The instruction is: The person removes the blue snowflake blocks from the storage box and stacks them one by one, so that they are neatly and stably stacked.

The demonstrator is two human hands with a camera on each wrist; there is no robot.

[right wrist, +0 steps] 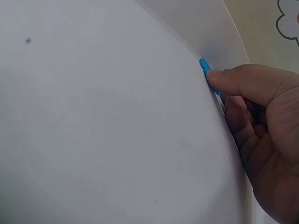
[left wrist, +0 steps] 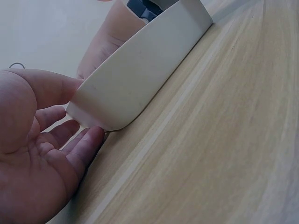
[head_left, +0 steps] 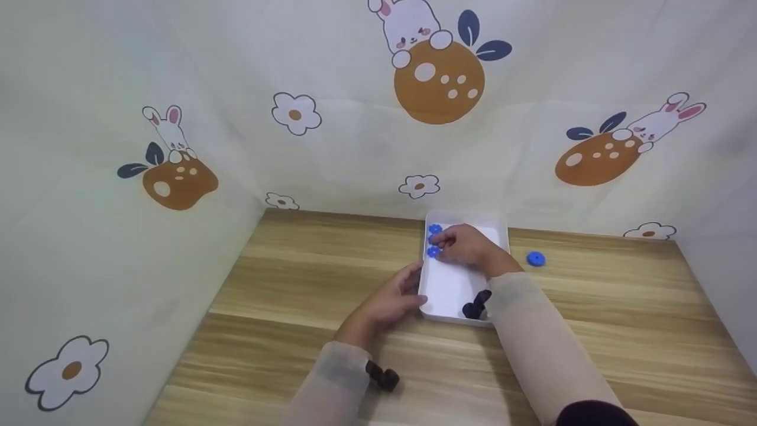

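A shallow white tray (head_left: 446, 285) lies on the wooden table. My left hand (head_left: 387, 303) grips its left side, thumb over the rim and fingers against the outer wall. Inside, along that wall, three small blue flower-shaped pieces form a column: a far one (head_left: 435, 228), a middle one (head_left: 432, 239) and a nearer one (head_left: 433, 252). My right hand (head_left: 470, 245) reaches over the tray; its index finger touches the middle piece and its thumb is at the nearer one. In the right wrist view the thumb presses a blue piece (right wrist: 203, 65) near the wall; other fingertips are partly hidden.
To the right of the tray, a blue round piece (head_left: 536, 258) sits on the table (head_left: 603, 307). A pale curtain (head_left: 349, 154) with rabbit and orange prints rises behind and at both sides. Black wrist devices (head_left: 383, 376) jut from the sleeves.
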